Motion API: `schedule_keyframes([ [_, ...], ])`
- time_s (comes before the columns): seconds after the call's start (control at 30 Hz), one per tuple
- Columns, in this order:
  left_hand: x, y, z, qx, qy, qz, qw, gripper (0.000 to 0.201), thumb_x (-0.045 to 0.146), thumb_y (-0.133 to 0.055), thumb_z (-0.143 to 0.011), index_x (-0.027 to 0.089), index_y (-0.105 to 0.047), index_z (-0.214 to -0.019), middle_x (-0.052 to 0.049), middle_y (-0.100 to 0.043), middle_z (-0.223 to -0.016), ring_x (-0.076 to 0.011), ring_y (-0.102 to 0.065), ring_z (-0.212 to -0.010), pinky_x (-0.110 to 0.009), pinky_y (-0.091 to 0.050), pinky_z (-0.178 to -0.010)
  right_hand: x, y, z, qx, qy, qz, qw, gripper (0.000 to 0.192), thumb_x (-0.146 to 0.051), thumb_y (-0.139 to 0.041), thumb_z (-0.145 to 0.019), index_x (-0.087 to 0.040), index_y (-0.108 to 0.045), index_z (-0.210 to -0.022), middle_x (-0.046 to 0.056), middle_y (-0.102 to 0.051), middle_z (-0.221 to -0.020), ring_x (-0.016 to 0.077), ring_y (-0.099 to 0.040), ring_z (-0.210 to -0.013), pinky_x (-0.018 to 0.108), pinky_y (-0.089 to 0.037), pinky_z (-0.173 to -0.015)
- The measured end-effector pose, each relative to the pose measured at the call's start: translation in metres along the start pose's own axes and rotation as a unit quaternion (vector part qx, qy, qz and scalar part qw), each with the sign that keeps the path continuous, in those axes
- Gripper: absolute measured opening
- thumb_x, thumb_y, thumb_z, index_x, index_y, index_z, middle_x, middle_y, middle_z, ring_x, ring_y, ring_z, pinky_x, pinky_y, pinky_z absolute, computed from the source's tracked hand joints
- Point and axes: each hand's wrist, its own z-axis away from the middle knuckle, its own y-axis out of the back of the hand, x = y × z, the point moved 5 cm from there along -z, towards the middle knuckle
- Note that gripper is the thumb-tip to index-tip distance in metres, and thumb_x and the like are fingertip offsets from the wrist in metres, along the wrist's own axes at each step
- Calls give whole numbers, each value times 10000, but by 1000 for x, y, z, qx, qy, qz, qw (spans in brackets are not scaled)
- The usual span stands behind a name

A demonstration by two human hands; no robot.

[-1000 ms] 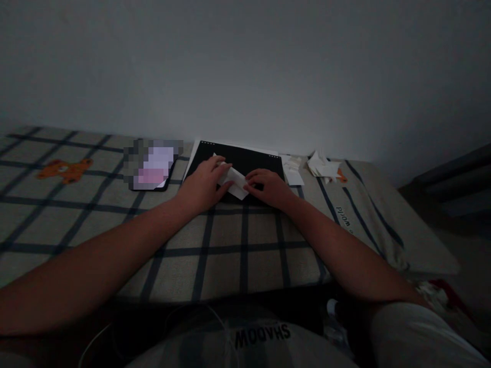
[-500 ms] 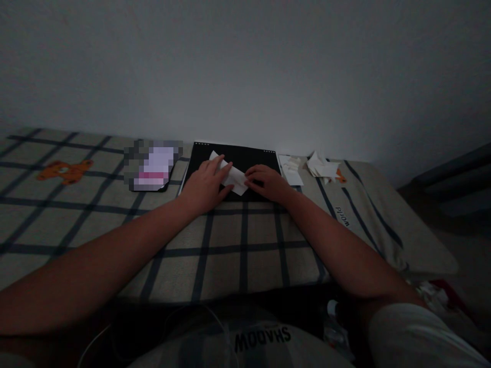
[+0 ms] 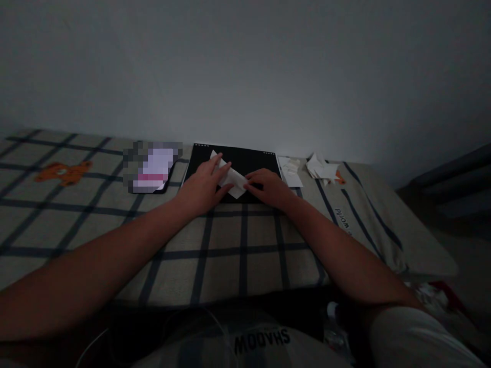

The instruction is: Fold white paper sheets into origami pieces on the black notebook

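Note:
A folded piece of white paper (image 3: 235, 181) lies slantwise on a black sheet or pad (image 3: 249, 157) with small holes along its far edge. My left hand (image 3: 203, 185) rests on the paper's left part, its fingers spread and pressing down. At the right end, my right hand (image 3: 267, 187) pinches the paper's edge between thumb and fingertips. Part of the paper is hidden under the left fingers.
Left of the pad lies a phone (image 3: 155, 168) with a lit, partly blurred screen. On its right are a white paper sheet with scraps (image 3: 292, 174) and a folded paper piece (image 3: 321, 168). A checked cloth (image 3: 226, 255) covers the surface; a plastic bottle (image 3: 334, 327) is below.
The right thumb and fingers have closed in on the paper's right corner, and the paper has shifted slightly. My left hand stays nearly in place.

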Motion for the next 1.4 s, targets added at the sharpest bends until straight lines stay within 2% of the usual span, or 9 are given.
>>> schedule_keyframes([
  [0.17, 2, 5, -1, -2, 0, 29, 1000, 491, 378, -391, -967, 136, -475, -1385, -147, -336, -1522, -282, -372, -1371, -447, -359, -1108, -14, 2, 0, -25, 1, -11, 1000, 176, -263, -572, -897, -160, -714, -879, 77, -732, -984, 189, -647, -948, 354, -478, -886],
  [0.3, 1, 4, -2, -15, 2, 37, 999, 472, 371, -376, -970, 126, -513, -1349, -138, -380, -1498, -254, -397, -1360, -403, -359, -1115, -25, 1, 0, -37, 33, -8, 999, 184, -253, -563, -901, -152, -707, -844, 87, -714, -947, 183, -626, -919, 343, -476, -869],
  [0.5, -5, -4, -3, -69, -18, -1, 997, 500, 431, -379, -962, 128, -555, -1319, -142, -440, -1468, -285, -413, -1344, -446, -358, -1106, -23, -4, 1, -56, 80, -17, 995, 208, -282, -559, -909, -143, -711, -878, 103, -691, -940, 195, -604, -935, 363, -464, -882],
  [0.63, -3, -4, -4, -86, -56, 4, 995, 496, 420, -365, -967, 150, -534, -1347, -125, -388, -1512, -283, -348, -1389, -476, -306, -1135, -20, -4, 2, -59, 83, -33, 994, 173, -268, -574, -899, -167, -713, -883, 90, -685, -963, 196, -599, -956, 373, -473, -894],
  [0.87, 0, -6, -3, -65, -81, -5, 995, 487, 386, -379, -968, 157, -508, -1378, -137, -270, -1563, -312, -227, -1433, -512, -260, -1143, -18, -5, 3, -56, 77, -66, 993, 120, -215, -606, -868, -173, -718, -881, 88, -679, -981, 190, -600, -972, 368, -486, -888],
  [1.0, -2, -7, -3, -55, -56, 1, 997, 495, 405, -396, -961, 183, -497, -1391, -161, -380, -1472, -327, -320, -1360, -522, -324, -1094, -16, -5, 3, -48, 82, -77, 993, 126, -209, -612, -863, -153, -721, -893, 101, -676, -982, 190, -598, -974, 361, -487, -886],
  [1.13, -2, -5, -4, -55, -73, 3, 996, 527, 411, -370, -969, 136, -455, -1410, -168, -454, -1404, -299, -370, -1327, -480, -328, -1101, -17, -4, 4, -48, 83, -81, 992, 130, -216, -605, -870, -162, -717, -908, 94, -679, -995, 186, -603, -975, 365, -492, -889],
  [1.27, -5, -4, -5, -86, -81, -7, 993, 544, 409, -293, -987, 80, -477, -1381, -168, -499, -1382, -271, -425, -1301, -410, -333, -1108, -18, -4, 3, -48, 88, -94, 990, 128, -226, -598, -875, -192, -716, -911, 79, -690, -999, 184, -614, -972, 384, -492, -892],
  [1.4, -8, -5, -6, -111, -83, -27, 990, 564, 442, -284, -984, 93, -484, -1380, -157, -494, -1407, -265, -445, -1299, -391, -342, -1105, -19, -3, 3, -44, 106, -107, 988, 119, -225, -609, -872, -191, -718, -904, 75, -707, -986, 180, -625, -972, 372, -494, -899],
])
